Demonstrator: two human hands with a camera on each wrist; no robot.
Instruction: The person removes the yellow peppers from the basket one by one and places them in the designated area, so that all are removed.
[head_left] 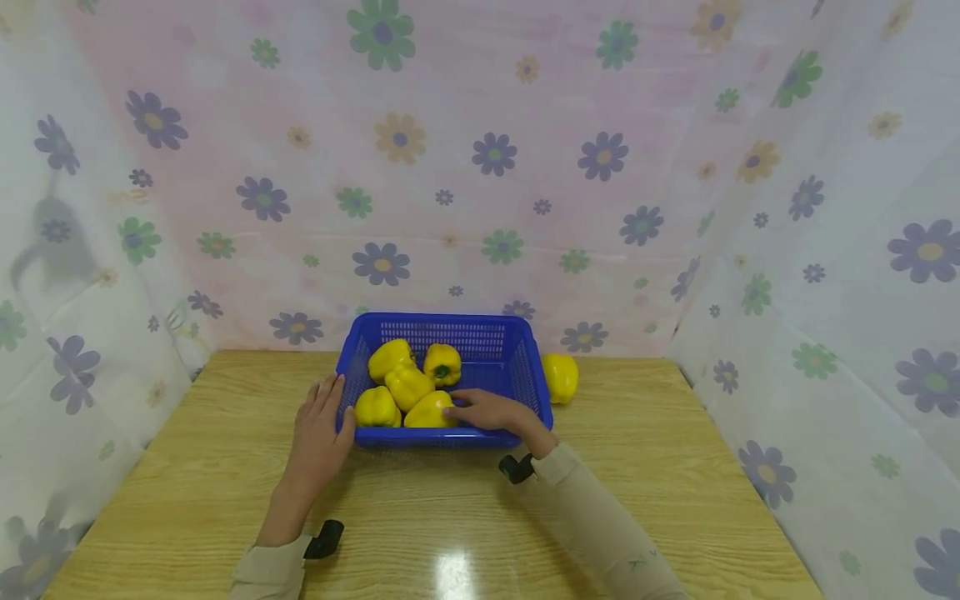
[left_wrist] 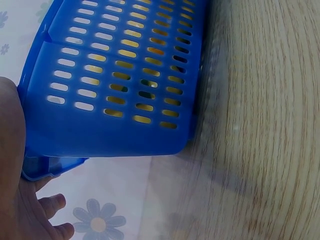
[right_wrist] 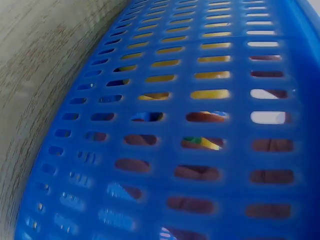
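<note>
A blue plastic basket [head_left: 480, 435] with slotted walls holds several yellow bell peppers [head_left: 408, 385]. My left hand [head_left: 318, 429] lies along the basket's left end, fingers extended and thumb at the rim. In the left wrist view, the fingers [left_wrist: 52, 205] of that hand show past the basket's corner. Reaching over the front rim, my right hand [head_left: 491, 410] has its thumb and fingers around the right end of the front yellow bell pepper [head_left: 430, 411]. Through the slots in the right wrist view, parts of the right hand [right_wrist: 192, 204] appear; the wall hides the rest.
One more yellow bell pepper [head_left: 561, 377] lies on the wooden table [head_left: 420, 508], just outside the basket's right end. A flower-patterned cloth [head_left: 480, 192] rises behind the table and along both sides.
</note>
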